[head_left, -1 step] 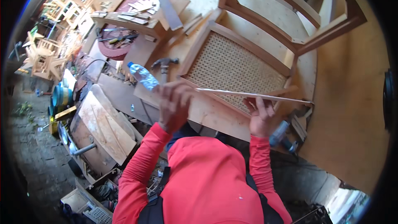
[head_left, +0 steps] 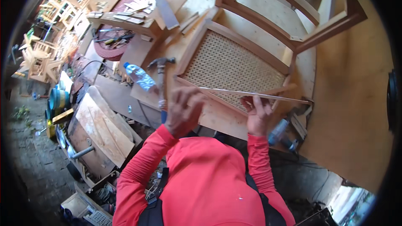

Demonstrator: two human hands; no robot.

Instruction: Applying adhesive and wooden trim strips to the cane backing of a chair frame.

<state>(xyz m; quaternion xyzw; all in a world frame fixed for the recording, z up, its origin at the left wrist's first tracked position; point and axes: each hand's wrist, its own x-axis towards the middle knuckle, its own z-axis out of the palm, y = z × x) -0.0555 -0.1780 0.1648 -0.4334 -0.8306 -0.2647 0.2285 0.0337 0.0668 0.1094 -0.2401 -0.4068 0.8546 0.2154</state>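
Note:
My right hand grips a long, thin, pale strip from below, its thumb and fingers around it. The strip lies across the near part of a cane panel in a wooden frame. My left hand is at the strip's left end with curled fingers; whether it pinches the strip is unclear. Just beyond that hand lie a claw hammer and a crumpled plastic bottle. A short wooden piece sits under the strip. A blue tool, possibly a drill, lies beside my right hand.
A wooden chair frame stands behind the panel on the plywood worktop. Offcuts and tools rest on round red pieces at back left. Stacked small wooden items, blue-green cans and boards fill the left side.
My left hand has moved down and to the right, its fingers shifting at the strip's end. My right hand and the strip have shifted slightly left along with the whole view.

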